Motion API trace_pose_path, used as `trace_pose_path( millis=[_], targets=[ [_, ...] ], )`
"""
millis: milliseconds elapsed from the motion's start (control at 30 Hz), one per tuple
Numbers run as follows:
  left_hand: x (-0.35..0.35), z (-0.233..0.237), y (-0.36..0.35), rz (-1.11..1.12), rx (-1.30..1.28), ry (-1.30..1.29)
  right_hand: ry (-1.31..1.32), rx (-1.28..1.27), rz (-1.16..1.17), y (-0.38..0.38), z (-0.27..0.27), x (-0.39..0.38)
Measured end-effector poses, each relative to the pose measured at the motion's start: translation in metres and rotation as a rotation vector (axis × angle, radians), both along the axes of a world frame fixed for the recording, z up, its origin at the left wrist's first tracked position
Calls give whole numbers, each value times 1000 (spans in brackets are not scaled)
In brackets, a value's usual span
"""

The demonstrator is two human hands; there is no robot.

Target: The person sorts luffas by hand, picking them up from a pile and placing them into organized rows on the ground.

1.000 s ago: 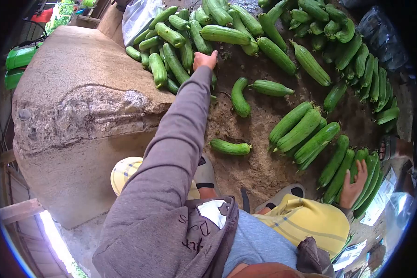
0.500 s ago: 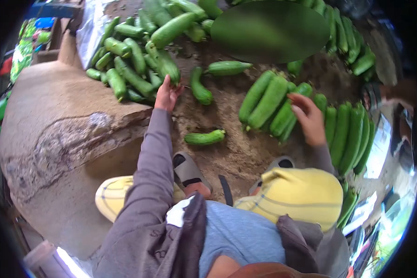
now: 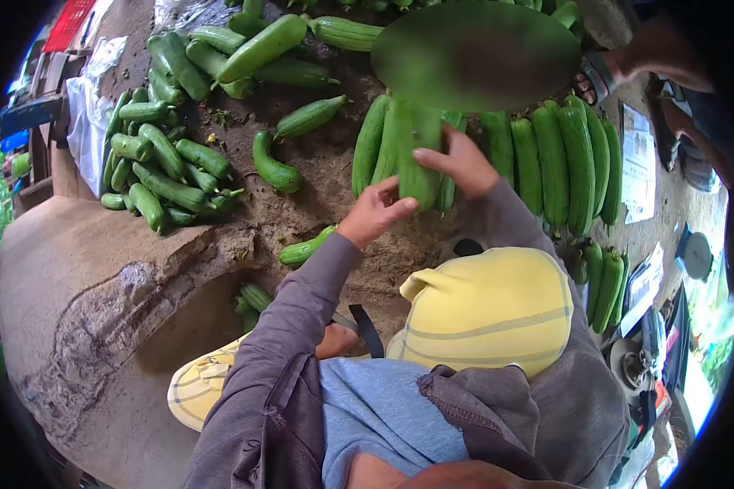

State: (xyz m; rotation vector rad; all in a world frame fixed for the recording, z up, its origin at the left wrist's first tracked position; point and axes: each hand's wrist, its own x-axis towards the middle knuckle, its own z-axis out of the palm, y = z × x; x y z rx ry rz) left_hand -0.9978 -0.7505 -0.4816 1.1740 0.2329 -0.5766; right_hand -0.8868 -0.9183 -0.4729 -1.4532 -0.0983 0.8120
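In the head view a large green sponge gourd [image 3: 416, 159] is held above a row of gourds, its lower end toward me. My left hand [image 3: 375, 213] closes on its lower left end, the thumb near the tip. On its right side my right hand [image 3: 465, 163] grips it, with the thumb across the front. Under and beside it lie similar gourds [image 3: 370, 147] side by side. A blurred oval covers its far end.
A heap of smaller gourds [image 3: 167, 183] lies at the left beside a concrete ledge [image 3: 98, 269]. A curved gourd [image 3: 276, 163] rests on the dirt. More gourds [image 3: 577, 167] stand in a row at the right. Another person's sandalled foot [image 3: 599, 77] is at the upper right.
My left hand has moved right from the heap, bringing a gourd over to the row. My right hand has shifted and now holds that gourd too. The camera view has turned right.
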Motion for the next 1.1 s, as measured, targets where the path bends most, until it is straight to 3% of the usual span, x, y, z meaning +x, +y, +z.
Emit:
trace_pose_path(
  millis=[33,133,167,267,367,467,567,633,700,800,867,933,1000,1100],
  targets=[
    [3,0,-3,-49,-51,50,-55,-38,-62,-15,4,-8],
    [22,10,9,-24,223,-27,-183,-203,-199,-55,9,-27],
    [27,-14,26,-6,427,-159,-232,-353,-194,-70,2,-32],
    [42,-23,87,148,1243,-559,-341,-764,-152,-92,-15,-44],
    [43,-37,141,163,1642,-442,-446,-926,-141,-88,-25,-51],
    [48,-43,163,-22,1710,-444,-702,-985,-109,-80,-32,-52],
    [64,-49,168,-153,1699,-504,-548,-991,-68,-76,-19,-38],
    [76,-46,165,-265,1681,-486,-754,-962,-62,-74,-9,-20],
    [91,-35,164,-352,1589,-366,-960,-937,-61,-69,3,1],
    [110,-22,176,-410,1342,-191,-1012,-739,-64,-52,18,35],
    [112,-13,174,-674,1513,-397,-983,-663,-46,-34,26,46],
    [104,-21,167,-829,1594,-387,-992,-553,-36,-12,27,57],
    [92,-51,175,-724,1600,-473,-976,-502,37,12,32,58],
    [96,-20,162,-568,1534,-607,-993,-399,198,49,22,56]
  ],
)
